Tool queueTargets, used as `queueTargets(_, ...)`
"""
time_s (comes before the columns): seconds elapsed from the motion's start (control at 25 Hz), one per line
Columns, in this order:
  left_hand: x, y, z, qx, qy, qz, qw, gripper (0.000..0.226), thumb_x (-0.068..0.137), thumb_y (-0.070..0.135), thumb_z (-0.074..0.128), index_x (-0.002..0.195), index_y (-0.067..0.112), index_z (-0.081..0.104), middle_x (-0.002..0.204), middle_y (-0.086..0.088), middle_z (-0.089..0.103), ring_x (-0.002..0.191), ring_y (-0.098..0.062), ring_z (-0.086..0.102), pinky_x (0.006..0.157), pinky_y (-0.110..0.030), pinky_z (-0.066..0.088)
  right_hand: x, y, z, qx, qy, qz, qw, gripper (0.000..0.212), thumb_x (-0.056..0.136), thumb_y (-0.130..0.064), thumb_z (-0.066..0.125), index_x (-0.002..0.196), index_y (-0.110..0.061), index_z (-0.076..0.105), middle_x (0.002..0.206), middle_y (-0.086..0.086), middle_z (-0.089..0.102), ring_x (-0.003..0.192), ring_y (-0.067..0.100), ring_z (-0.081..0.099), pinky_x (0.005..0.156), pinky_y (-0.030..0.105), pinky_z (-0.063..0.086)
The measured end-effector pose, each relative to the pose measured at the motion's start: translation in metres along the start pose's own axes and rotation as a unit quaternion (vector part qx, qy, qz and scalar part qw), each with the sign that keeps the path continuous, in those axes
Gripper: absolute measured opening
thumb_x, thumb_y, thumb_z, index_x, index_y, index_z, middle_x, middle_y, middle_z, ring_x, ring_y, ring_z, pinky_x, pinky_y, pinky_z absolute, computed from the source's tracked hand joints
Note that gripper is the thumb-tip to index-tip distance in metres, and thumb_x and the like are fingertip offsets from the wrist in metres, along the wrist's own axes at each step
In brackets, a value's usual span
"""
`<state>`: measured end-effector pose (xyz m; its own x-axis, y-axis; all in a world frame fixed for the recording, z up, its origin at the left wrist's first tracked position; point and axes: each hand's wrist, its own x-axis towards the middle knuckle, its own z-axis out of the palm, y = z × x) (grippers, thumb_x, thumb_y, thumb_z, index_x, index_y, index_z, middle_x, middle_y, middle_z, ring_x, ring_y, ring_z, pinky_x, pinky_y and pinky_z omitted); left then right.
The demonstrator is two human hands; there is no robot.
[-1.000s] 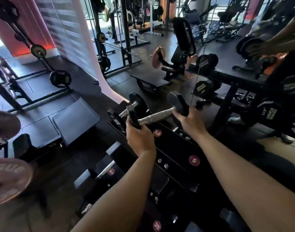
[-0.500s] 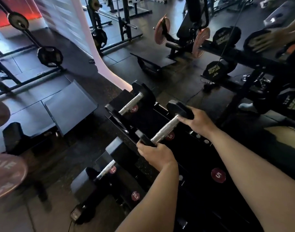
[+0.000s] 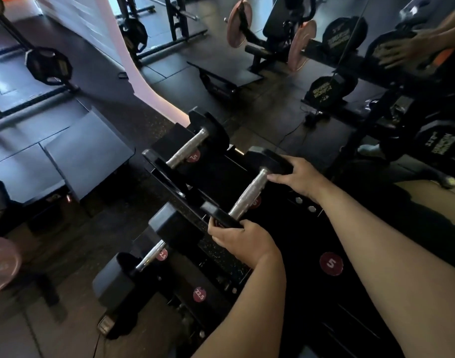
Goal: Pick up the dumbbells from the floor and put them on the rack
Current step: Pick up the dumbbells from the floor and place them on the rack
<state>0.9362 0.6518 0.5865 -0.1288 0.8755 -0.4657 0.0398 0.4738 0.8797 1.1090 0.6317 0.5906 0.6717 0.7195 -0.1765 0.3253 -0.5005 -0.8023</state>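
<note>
Hands grip one dumbbell [image 3: 248,196] by its two black heads: the left hand [image 3: 240,240] is wrapped on the near head, the right hand [image 3: 300,178] on the far head. It lies across the top tier of the rack [image 3: 355,280], just right of another dumbbell [image 3: 186,148] resting there.

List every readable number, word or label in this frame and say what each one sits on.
"5": red round sticker on the rack's top shelf, near side.
"5": red sticker under the racked dumbbell's handle.
"2.5": red sticker on the lower shelf.
"22.5": red sticker lower down.
Yellow print on the black weight plates: too blurred to read.
</note>
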Motion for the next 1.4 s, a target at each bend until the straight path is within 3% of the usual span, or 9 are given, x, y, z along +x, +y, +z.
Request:
queueTargets(0.2, 0.003, 0.001, -0.005, -0.013, -0.004, -0.029, 0.999, 0.061, 0.089, 0.002, 0.059, 0.139, 0.03, 0.04, 0.14, 0.001, 0.05, 0.106, -0.018, 0.064, 0.078, -0.031, 0.058, 0.005, -0.007, 0.002, 0.005, -0.024, 0.004, 1.0, 0.043, 0.081, -0.015, 0.079, 0.122, -0.025, 0.068, 0.106, -0.007, 0.073, 0.104, 0.01, 0.067, 0.099, 0.031, 0.05)
queueTargets(0.4, 0.007, 0.001, -0.013, -0.011, -0.033, -0.036, 0.999, 0.064, 0.089, 0.017, 0.069, 0.144, 0.032, 0.039, 0.14, 0.002, 0.051, 0.112, -0.017, 0.061, 0.074, -0.021, 0.046, 0.0, -0.01, 0.008, -0.041, 0.001, 0.02, 0.999, 0.049, 0.08, -0.03, 0.079, 0.127, -0.028, 0.065, 0.114, -0.006, 0.071, 0.11, 0.013, 0.064, 0.1, 0.036, 0.05)
queueTargets(0.56, 0.013, 0.01, -0.017, 0.035, -0.039, 0.06, 0.997, 0.077, 0.087, 0.019, 0.071, 0.153, 0.022, 0.03, 0.155, -0.004, 0.035, 0.138, -0.024, 0.044, 0.101, -0.033, 0.041, -0.022, -0.026, 0.004, 0.004, 0.053, 0.003, 0.999, 0.056, 0.081, -0.041, 0.077, 0.133, -0.033, 0.058, 0.126, -0.012, 0.062, 0.118, 0.006, 0.054, 0.097, 0.027, 0.044)
queueTargets(0.68, 0.004, 0.017, -0.02, 0.137, -0.056, 0.203, 0.968, 0.089, 0.085, 0.027, 0.073, 0.157, 0.017, 0.022, 0.164, -0.008, 0.023, 0.152, -0.025, 0.02, 0.123, -0.05, 0.01, -0.058, -0.03, -0.011, 0.059, 0.115, 0.0, 0.992, 0.05, 0.09, -0.047, 0.067, 0.138, -0.041, 0.052, 0.129, -0.012, 0.059, 0.122, 0.006, 0.051, 0.089, 0.021, 0.043)
queueTargets(0.8, -0.037, 0.02, -0.023, 0.191, -0.146, 0.351, 0.905, 0.087, 0.086, 0.033, 0.07, 0.157, 0.013, 0.024, 0.164, -0.008, 0.025, 0.155, -0.022, 0.011, 0.124, -0.048, -0.001, -0.121, -0.019, -0.045, 0.06, 0.198, 0.007, 0.978, 0.043, 0.096, -0.049, 0.057, 0.138, -0.043, 0.051, 0.131, -0.012, 0.059, 0.127, 0.008, 0.049, 0.092, 0.022, 0.043)
queueTargets(1.0, -0.168, -0.007, -0.038, 0.176, -0.415, 0.403, 0.796, 0.076, 0.095, 0.047, 0.058, 0.158, 0.025, 0.022, 0.162, -0.001, 0.03, 0.152, -0.019, 0.02, 0.12, -0.047, 0.025, -0.287, 0.026, -0.112, 0.023, 0.33, 0.072, 0.941, 0.041, 0.102, -0.048, 0.045, 0.141, -0.038, 0.05, 0.131, -0.009, 0.06, 0.127, 0.011, 0.051, 0.1, 0.031, 0.042)
queueTargets(1.24, -0.371, -0.083, -0.143, 0.185, -0.681, 0.406, 0.581, 0.059, 0.098, 0.048, 0.056, 0.151, 0.027, 0.041, 0.154, 0.01, 0.041, 0.136, -0.006, 0.043, 0.099, -0.017, 0.032, -0.597, 0.078, -0.13, 0.075, 0.539, 0.197, 0.816, 0.04, 0.1, -0.054, 0.043, 0.137, -0.041, 0.053, 0.122, -0.01, 0.058, 0.117, 0.008, 0.054, 0.091, 0.027, 0.043)
queueTargets(1.32, -0.441, -0.127, -0.21, 0.199, -0.751, 0.393, 0.491, 0.059, 0.097, 0.05, 0.055, 0.151, 0.028, 0.041, 0.153, 0.012, 0.041, 0.125, -0.001, 0.046, 0.093, -0.015, 0.037, -0.729, 0.082, -0.106, 0.077, 0.599, 0.245, 0.759, 0.04, 0.101, -0.051, 0.043, 0.137, -0.038, 0.053, 0.115, -0.011, 0.059, 0.108, 0.008, 0.055, 0.086, 0.026, 0.041)
queueTargets(1.4, -0.5, -0.176, -0.286, 0.224, -0.817, 0.367, 0.385, 0.061, 0.096, 0.054, 0.054, 0.15, 0.029, 0.042, 0.151, 0.011, 0.044, 0.128, -0.005, 0.047, 0.102, -0.025, 0.042, -0.859, 0.077, -0.066, 0.06, 0.657, 0.29, 0.693, 0.038, 0.102, -0.045, 0.046, 0.136, -0.033, 0.056, 0.106, -0.012, 0.063, 0.099, 0.005, 0.057, 0.08, 0.021, 0.038)
